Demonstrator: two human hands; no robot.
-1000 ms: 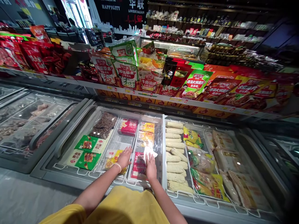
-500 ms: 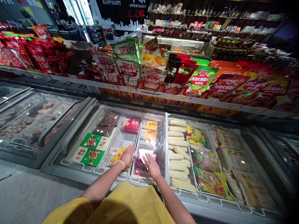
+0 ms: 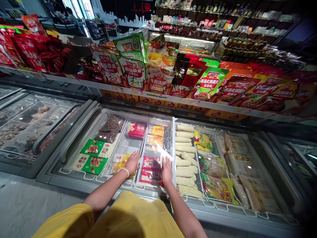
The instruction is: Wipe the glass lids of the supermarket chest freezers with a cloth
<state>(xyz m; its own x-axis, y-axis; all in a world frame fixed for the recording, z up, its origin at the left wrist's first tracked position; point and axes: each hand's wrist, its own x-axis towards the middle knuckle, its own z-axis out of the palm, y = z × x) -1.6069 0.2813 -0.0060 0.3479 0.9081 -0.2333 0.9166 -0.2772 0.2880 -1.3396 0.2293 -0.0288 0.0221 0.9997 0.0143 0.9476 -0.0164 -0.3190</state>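
My right hand [image 3: 167,172] presses a white tissue [image 3: 164,153] against the clear sliding lid [image 3: 133,144] of a chest freezer. The tissue sticks out past the fingertips, close to the lid's right edge. My left hand [image 3: 132,162] lies with fingers spread on the same lid, holding nothing, a pale band at its wrist. Beneath the lid, a yellow food packet [image 3: 119,163] shows partly under the left hand. Red packets [image 3: 150,170] lie in the basket between the two hands.
White corn cobs [image 3: 185,148] and bagged foods fill the right half of the freezer. Green and white packets [image 3: 93,158] lie at left. Behind runs a shelf of seasoning pouches [image 3: 133,72]. Another freezer [image 3: 39,132] stands to the left.
My right hand has slid to the right with the tissue, uncovering the red packets. My left hand stays flat on the lid. The view has shifted slightly.
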